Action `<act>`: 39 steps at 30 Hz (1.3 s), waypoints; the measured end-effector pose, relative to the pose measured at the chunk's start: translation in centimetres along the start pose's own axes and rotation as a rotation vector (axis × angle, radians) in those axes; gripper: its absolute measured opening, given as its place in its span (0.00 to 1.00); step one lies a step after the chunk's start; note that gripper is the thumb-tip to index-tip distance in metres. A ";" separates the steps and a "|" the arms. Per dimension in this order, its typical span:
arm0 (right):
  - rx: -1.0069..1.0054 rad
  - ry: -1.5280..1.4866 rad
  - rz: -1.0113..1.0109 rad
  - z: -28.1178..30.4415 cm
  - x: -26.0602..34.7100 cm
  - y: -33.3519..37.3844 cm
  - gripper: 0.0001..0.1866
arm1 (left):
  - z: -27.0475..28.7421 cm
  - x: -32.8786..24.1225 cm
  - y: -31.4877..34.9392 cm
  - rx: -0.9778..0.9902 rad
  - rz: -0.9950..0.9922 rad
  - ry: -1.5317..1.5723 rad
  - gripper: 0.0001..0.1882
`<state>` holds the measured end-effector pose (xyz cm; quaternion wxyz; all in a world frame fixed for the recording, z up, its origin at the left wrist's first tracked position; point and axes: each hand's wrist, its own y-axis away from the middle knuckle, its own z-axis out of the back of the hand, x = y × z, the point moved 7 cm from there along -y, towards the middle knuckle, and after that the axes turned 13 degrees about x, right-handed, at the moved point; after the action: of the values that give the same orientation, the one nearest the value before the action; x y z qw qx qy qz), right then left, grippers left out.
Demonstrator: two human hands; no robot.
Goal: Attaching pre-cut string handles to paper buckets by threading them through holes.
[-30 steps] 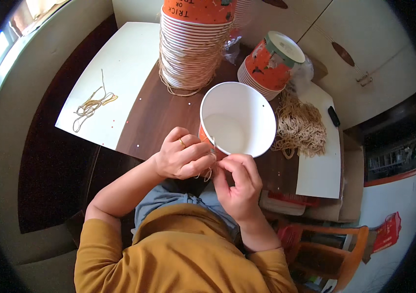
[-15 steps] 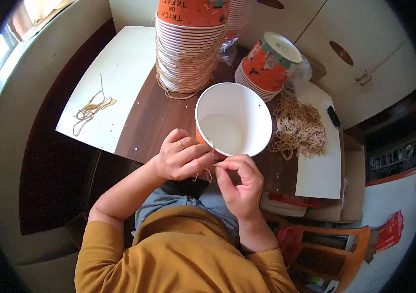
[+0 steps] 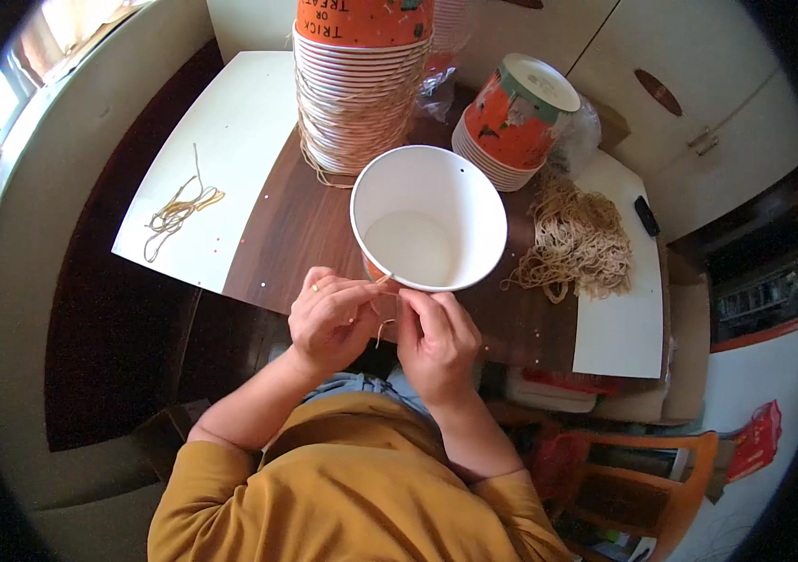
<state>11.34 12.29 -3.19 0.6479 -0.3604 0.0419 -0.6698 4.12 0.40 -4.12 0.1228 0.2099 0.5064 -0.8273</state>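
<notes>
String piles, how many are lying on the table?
2: a small tangle on the white panel at left, and a large heap at right, near the upturned bucket stack. More may be hidden behind it.

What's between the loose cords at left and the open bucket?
Head view: between cords and bucket, only white panel, brown tabletop and tiny specks.

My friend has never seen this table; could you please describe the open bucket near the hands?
On the brown table, find the tall stack of buckets draped with string. Lower and slightly right in view, just beyond the left hand and right hand, is the open bucket. Unlike the stacked ones, it is single and shows its white inside.
</notes>
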 end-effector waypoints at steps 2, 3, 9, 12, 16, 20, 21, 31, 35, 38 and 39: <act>-0.026 -0.063 -0.013 -0.3 -0.1 -0.2 0.08 | 0.6 -0.7 0.2 -0.018 0.012 -0.111 0.17; -0.024 -0.069 -0.012 -0.6 0.0 -0.3 0.08 | 1.0 -1.0 0.2 -0.037 0.021 -0.217 0.17; -0.137 -0.178 0.034 -1.2 0.4 -0.7 0.08 | 2.4 -1.7 -0.7 -0.028 0.094 -0.394 0.14; -0.035 -0.080 0.083 -2.5 1.0 -1.0 0.11 | 2.5 -0.8 -0.1 -0.026 0.191 -0.284 0.13; 0.016 -0.088 0.049 -3.8 1.9 -2.1 0.07 | 0.4 3.8 3.4 -0.276 0.791 0.815 0.05; 0.163 -0.552 -0.065 -5.5 0.9 -3.2 0.08 | -0.1 4.9 4.8 -0.364 0.881 1.275 0.04; 0.290 -0.882 -0.233 -6.7 0.2 -3.1 0.08 | -0.1 4.7 4.7 -0.370 0.887 1.312 0.03; 0.454 -1.877 -0.688 -10.4 0.4 -0.7 0.14 | 0.8 4.4 4.7 -0.339 0.964 1.280 0.04; 0.474 -1.919 -0.660 -10.6 0.4 -0.6 0.13 | 1.2 4.3 4.6 -0.316 0.874 1.178 0.04; 0.443 -1.917 -0.655 -10.5 0.6 -0.4 0.10 | 1.4 4.0 4.4 -0.314 0.838 1.103 0.04; 0.403 -1.894 -0.678 -10.4 0.4 -0.3 0.09 | 1.6 3.9 4.2 -0.317 0.817 1.064 0.05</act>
<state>5.55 7.66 -10.56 0.2403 -0.6185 -0.7042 -0.2526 2.12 -2.95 -8.60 0.1888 0.7409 0.4930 -0.4151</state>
